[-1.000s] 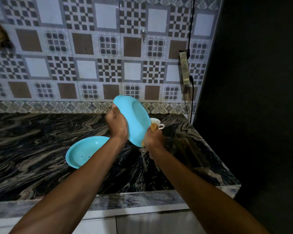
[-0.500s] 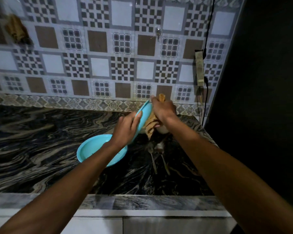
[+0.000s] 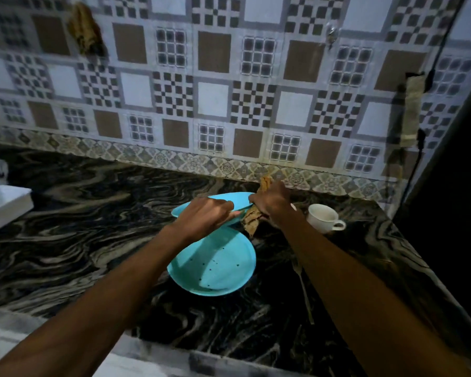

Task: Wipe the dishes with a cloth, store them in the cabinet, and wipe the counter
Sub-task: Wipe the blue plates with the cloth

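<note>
Our left hand [image 3: 207,216] grips the raised plate [image 3: 218,204] while our right hand [image 3: 272,205] clutches the cloth [image 3: 252,219] against it, above a second plate [image 3: 215,265] on the surface [image 3: 79,213]. A loose grip could drop it onto that plate or the nearby cup [image 3: 322,217].

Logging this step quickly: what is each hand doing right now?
Left hand: grips the raised turquoise plastic plate.
Right hand: grips the brown cloth against that plate.
</note>
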{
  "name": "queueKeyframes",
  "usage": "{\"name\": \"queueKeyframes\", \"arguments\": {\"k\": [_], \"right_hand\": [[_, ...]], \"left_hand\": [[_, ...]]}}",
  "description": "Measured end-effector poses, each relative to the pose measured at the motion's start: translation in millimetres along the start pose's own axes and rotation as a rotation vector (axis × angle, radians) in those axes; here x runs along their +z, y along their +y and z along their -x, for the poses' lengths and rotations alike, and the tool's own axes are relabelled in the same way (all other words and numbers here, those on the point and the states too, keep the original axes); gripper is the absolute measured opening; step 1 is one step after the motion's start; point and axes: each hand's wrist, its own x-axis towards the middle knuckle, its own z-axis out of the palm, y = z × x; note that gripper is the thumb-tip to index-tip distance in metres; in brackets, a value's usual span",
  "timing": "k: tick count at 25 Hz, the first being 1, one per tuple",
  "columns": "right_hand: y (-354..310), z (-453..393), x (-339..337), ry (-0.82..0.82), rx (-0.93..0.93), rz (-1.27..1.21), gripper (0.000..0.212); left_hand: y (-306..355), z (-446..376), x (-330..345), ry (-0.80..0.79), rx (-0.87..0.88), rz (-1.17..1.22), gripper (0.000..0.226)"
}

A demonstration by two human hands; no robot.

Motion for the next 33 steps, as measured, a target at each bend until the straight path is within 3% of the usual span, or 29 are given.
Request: {"name": "queueKeyframes", "arguments": {"k": [7,10,13,18,23,28,33], "right_hand": [[-8.8,-78.0,74.0,0.032,-0.037,0.01,0.039],[-8.4,-105.0,101.6,0.018,0.069,-0.061,0.044],[-0.1,-123.0,123.8,0.024,0.153,-0.055,0.038],[17.7,-134.5,139.8,-0.011,0.152,0.032,0.021],[30.3,-127.4,136.0,-0.005,0.081,0.088,0.03],[29.1,-114.5,107.7,-0.026,0.07,0.081,0.037],[21.4,-88.4,78.8,-0.088,0.047,-0.022,0.034]], "left_hand": [[-94.2,32.4,64.0,-0.111,-0.147,0.273,0.058],[-122.1,30.0,91.1,-0.193,-0.182,0.312,0.078],[-138.9,31.9,121.5,-0.266,-0.183,0.402,0.081],[-141.6,36.6,149.0,-0.334,-0.132,0.456,0.078],[-130.5,41.5,160.3,-0.426,-0.14,0.488,0.068],[-114.6,29.9,140.0,-0.444,-0.139,0.411,0.073],[-78.6,32.7,105.9,-0.473,-0.355,0.328,0.053]]}}
